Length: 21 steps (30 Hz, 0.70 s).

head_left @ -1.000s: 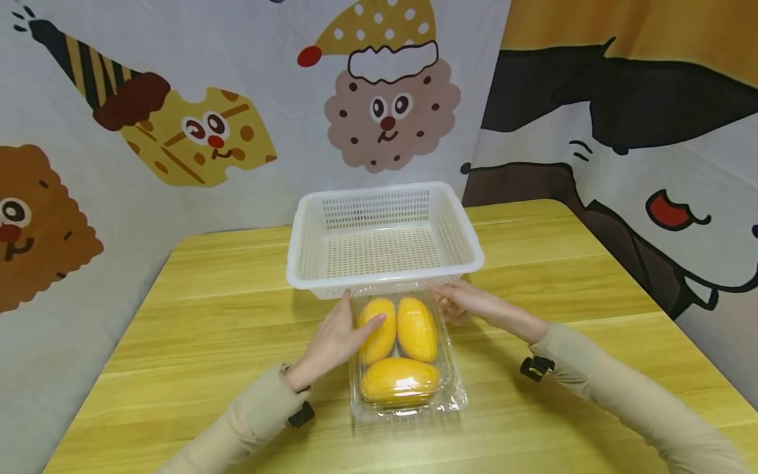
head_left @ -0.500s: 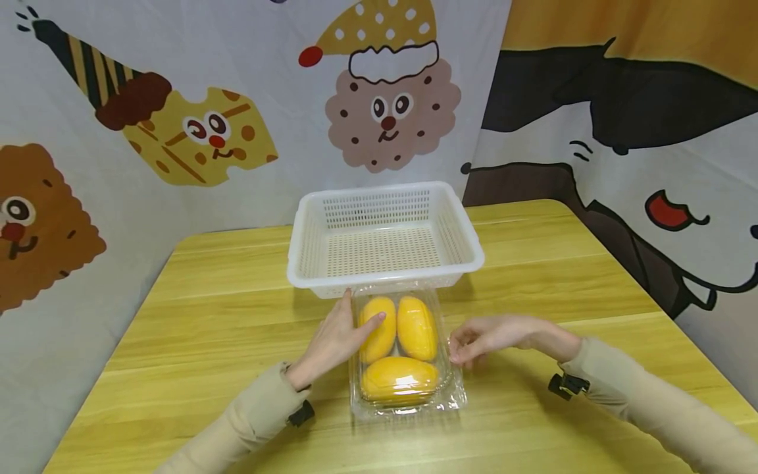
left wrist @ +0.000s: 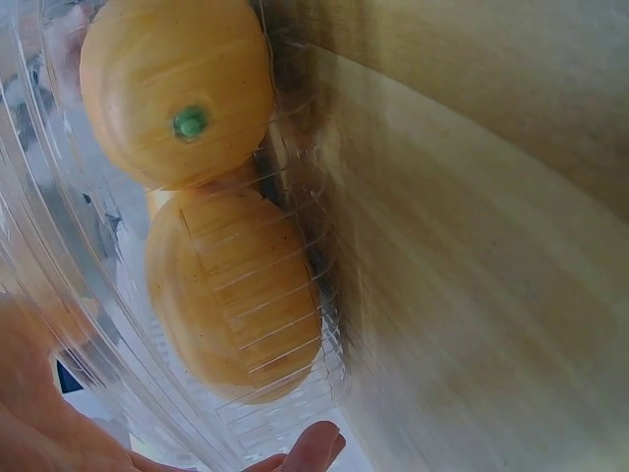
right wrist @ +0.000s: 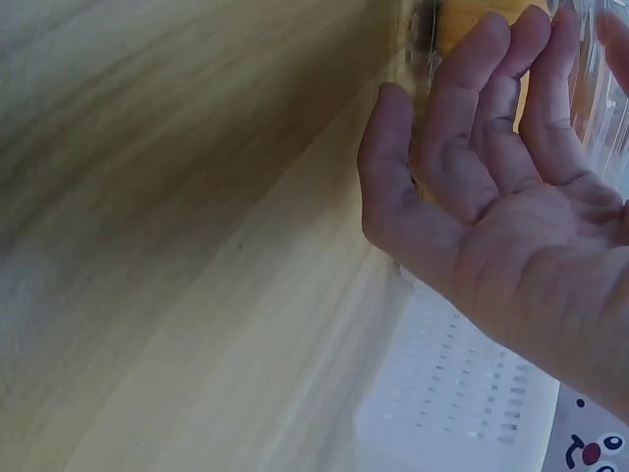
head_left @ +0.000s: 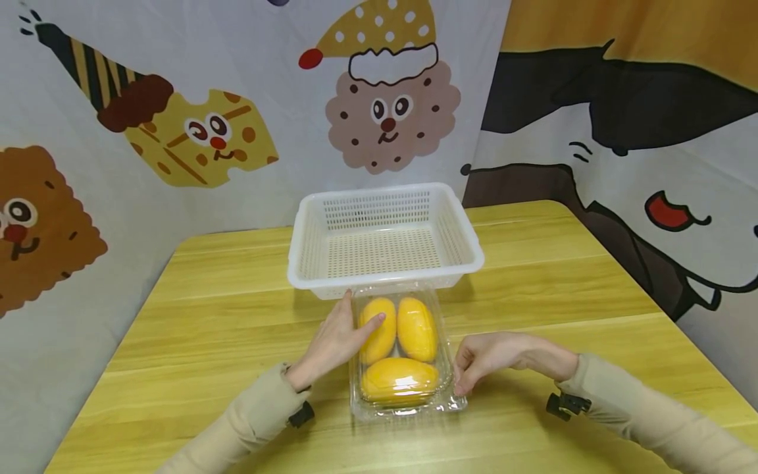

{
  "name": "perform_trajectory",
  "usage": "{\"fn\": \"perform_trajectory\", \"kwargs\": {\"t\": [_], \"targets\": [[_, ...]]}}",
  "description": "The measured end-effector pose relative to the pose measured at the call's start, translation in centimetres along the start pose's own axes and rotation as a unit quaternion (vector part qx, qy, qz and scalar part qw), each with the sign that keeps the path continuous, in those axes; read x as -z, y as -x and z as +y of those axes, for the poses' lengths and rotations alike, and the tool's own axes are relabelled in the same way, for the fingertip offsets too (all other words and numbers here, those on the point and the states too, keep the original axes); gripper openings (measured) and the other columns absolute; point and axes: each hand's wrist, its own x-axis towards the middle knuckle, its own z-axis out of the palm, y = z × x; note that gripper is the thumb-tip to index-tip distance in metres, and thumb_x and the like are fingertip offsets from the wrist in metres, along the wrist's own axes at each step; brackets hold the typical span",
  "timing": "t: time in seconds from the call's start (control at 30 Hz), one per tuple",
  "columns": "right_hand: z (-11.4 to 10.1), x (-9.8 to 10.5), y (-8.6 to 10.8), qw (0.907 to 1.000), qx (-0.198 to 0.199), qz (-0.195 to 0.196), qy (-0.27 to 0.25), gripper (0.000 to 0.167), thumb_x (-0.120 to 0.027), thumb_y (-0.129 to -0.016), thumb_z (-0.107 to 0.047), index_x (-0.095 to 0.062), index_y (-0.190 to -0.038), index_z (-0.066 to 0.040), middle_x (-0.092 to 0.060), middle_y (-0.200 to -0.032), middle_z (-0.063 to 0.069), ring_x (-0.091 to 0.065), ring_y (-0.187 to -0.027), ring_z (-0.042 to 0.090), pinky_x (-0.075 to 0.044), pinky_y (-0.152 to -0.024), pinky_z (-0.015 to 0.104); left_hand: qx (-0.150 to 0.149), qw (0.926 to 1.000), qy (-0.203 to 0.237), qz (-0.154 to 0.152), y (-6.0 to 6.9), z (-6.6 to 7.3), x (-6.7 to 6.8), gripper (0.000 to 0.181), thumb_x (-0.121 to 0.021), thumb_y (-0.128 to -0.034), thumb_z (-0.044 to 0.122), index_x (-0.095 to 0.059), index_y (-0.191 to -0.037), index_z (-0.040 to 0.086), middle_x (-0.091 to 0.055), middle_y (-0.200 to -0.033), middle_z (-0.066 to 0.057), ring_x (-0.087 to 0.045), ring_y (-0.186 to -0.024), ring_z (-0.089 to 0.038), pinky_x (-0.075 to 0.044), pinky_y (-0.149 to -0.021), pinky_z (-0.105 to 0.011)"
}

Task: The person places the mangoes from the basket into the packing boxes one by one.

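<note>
A clear plastic clamshell box point(head_left: 447, 359) lies on the table with three yellow mangoes point(head_left: 401, 382) inside. Its lid is down over the fruit. My left hand point(head_left: 334, 342) holds the box's left side, thumb over the lid and fingers along the edge. In the left wrist view, two mangoes point(left wrist: 236, 295) show through the ribbed wall, one with a green stem end. At the near right corner, my right hand point(head_left: 488, 359) pinches the box's rim. The right wrist view shows that hand's fingers point(right wrist: 457, 128) bent at the box's edge, with the thumb only partly visible.
Just behind the box stands a white perforated basket point(head_left: 387, 271) with nothing in it. The box's far end meets or overlaps the basket's front. Wood-grain table point(head_left: 213, 309) extends to both sides. A cartoon-printed cloth point(head_left: 249, 39) hangs behind.
My right hand has left the box's far right corner and come down its right side to the near right corner. My left hand, the box and the basket have stayed put.
</note>
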Motion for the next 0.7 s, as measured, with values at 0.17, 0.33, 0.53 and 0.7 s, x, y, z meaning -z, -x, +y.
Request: {"fn": "perform_trajectory", "kwargs": {"t": [0.17,0.33,0.53,0.7], "targets": [[-0.1,-0.3,-0.2,0.9999,0.006,0.009,-0.001,0.031,-0.070,-0.076,-0.012,-0.062,-0.078,0.017,-0.059,-0.058,-0.011,-0.041,-0.058,0.007,-0.039,-0.064,0.020,-0.001,1.0000,-0.003,0.000,0.0,0.0,0.1,0.095,-0.052,-0.0892,0.059,-0.011,-0.151,-0.002,-0.018,-0.154,-0.026,-0.023,-0.142,-0.043,-0.023,-0.116,-0.055],[-0.2,-0.5,-0.3,0.9999,0.013,0.008,-0.001,0.030,-0.069,-0.075,-0.011,-0.061,-0.077,0.018,-0.062,-0.059,-0.011,-0.041,-0.058,0.006,-0.038,-0.065,0.022,-0.002,1.0000,-0.009,0.000,-0.1,0.1,0.1,0.095,-0.052,-0.0894,0.058,-0.012,-0.150,-0.002,-0.020,-0.153,-0.027,-0.025,-0.141,-0.043,-0.025,-0.116,-0.055],[-0.6,0.1,-0.1,0.9995,0.016,-0.010,0.027,0.024,-0.070,-0.079,-0.013,-0.067,-0.080,0.010,-0.068,-0.071,0.003,-0.047,-0.062,0.006,-0.042,-0.066,0.020,-0.006,0.9993,-0.037,0.000,-0.1,0.2,0.3,0.093,-0.050,-0.0897,0.059,-0.015,-0.149,-0.004,-0.029,-0.150,-0.029,-0.046,-0.128,-0.043,-0.039,-0.108,-0.053],[-2.1,1.7,0.7,0.9895,0.044,-0.008,0.137,0.027,-0.069,-0.084,-0.020,-0.067,-0.080,0.006,-0.064,-0.069,0.007,-0.042,-0.056,0.000,-0.036,-0.052,0.012,-0.034,0.9917,-0.122,0.022,0.0,0.6,0.8,0.090,-0.049,-0.0890,0.062,-0.032,-0.144,-0.006,-0.062,-0.086,-0.017,-0.043,-0.051,-0.013,-0.041,-0.043,-0.026]]}}
